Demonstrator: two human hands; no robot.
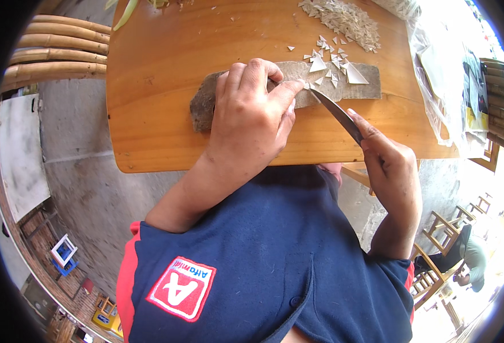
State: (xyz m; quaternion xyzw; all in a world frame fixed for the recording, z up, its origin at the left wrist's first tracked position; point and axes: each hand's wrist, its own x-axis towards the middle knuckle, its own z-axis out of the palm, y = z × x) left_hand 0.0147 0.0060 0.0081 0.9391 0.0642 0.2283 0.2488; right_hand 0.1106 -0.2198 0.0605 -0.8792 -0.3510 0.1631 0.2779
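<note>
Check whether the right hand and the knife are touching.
Touching. The head view shows it: the right hand is closed around the knife at its near end, with the blade extending out from the grip.

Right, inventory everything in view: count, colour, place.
Table: one, brown, centre.
Board: one, grey, on the table.
Knife: one, dark, tip over the board.
Triangular pieces: many, white, on and beyond the board.
Pile of bits: one, pale, table's far right.
Plastic bag: one, clear, table's right edge.
Strip: one, yellow-green, table's far left.
Bamboo poles: several, tan, both sides.
Panel: one, white, far left.
Small frame: one, white and blue, lower left.
Chairs: several, brown, right.
Other person: one, pale green top, right.
Floor: one, grey, around the table.
Shirt: one, navy and red, bottom centre.
Left hand: one, bare, over the board.
Right hand: one, bare, gripping the knife.
</note>
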